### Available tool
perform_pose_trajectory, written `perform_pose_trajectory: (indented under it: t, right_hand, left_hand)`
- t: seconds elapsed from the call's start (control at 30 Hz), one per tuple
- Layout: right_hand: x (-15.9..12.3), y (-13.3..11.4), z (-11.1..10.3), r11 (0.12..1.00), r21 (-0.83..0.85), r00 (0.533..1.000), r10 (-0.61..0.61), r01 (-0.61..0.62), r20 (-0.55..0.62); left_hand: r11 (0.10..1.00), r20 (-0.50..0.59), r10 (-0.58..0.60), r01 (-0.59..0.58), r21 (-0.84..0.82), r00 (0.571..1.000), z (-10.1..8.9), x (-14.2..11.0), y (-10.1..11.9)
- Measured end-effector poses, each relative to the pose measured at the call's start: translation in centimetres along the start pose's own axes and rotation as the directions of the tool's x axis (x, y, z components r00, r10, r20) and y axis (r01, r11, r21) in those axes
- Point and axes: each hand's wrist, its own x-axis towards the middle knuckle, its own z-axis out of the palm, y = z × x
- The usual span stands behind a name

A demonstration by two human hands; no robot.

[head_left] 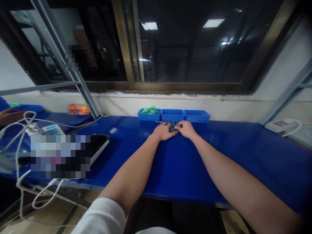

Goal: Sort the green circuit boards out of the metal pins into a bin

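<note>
A small shiny, dark-and-silver thing with a greenish middle (172,127) lies on the blue tabletop between my hands. Its exact kind is too small and glossy to make out. My left hand (162,131) rests over its left side, fingers bent onto it and thumb along its near edge. At its right side my right hand (186,129) has thumb and forefinger pinched together on it. Just behind stand three blue bins: the left bin (143,118) holds green plastic packets (150,110), beside a middle bin (173,117) and a right bin (198,119).
The blue table (170,172) runs up to the wall under a window. On the left sit a black-topped device (100,140), white cables (18,156) and a metal post (85,94). A white power strip (280,125) lies right. Another person's hand (11,115) shows far left.
</note>
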Motion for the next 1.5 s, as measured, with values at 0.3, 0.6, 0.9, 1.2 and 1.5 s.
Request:
perform_pose_trajectory:
  t: [0.3, 0.6, 0.9, 1.2, 1.5]
  right_hand:
    - [-0.3, -0.5, -0.8, 0.999, 0.037, 0.999, 0.026, -0.024, -0.044]
    - [-0.7, -1.9, -1.8, 0.9, -0.318, 0.934, 0.344, -0.298, 0.098]
    - [-0.7, -1.4, -1.7, 0.941, -0.17, 0.947, 0.31, -0.293, 0.083]
    - [-0.1, -0.8, -1.1, 0.916, 0.392, 0.984, 0.141, -0.088, -0.108]
    - [-0.4, -2.1, -1.4, 0.921, 0.372, 0.986, 0.151, -0.114, -0.073]
  left_hand:
    - [1.0, -0.003, 0.007, -0.007, -0.016, 1.0, 0.0, 0.0, -0.1]
    - [1.0, 0.002, -0.017, 0.017, 0.0, 1.0, 0.2, 0.1, -0.3]
    - [0.999, 0.047, -0.042, 0.042, -0.001, 0.998, -0.4, -0.1, 0.2]
    - [0.999, -0.167, 0.023, -0.029, -0.032, 0.986, -0.9, -0.1, 0.5]
    - [0.993, -0.3, 0.087, -0.108, -0.054, 0.95, -1.3, 0.0, 0.8]
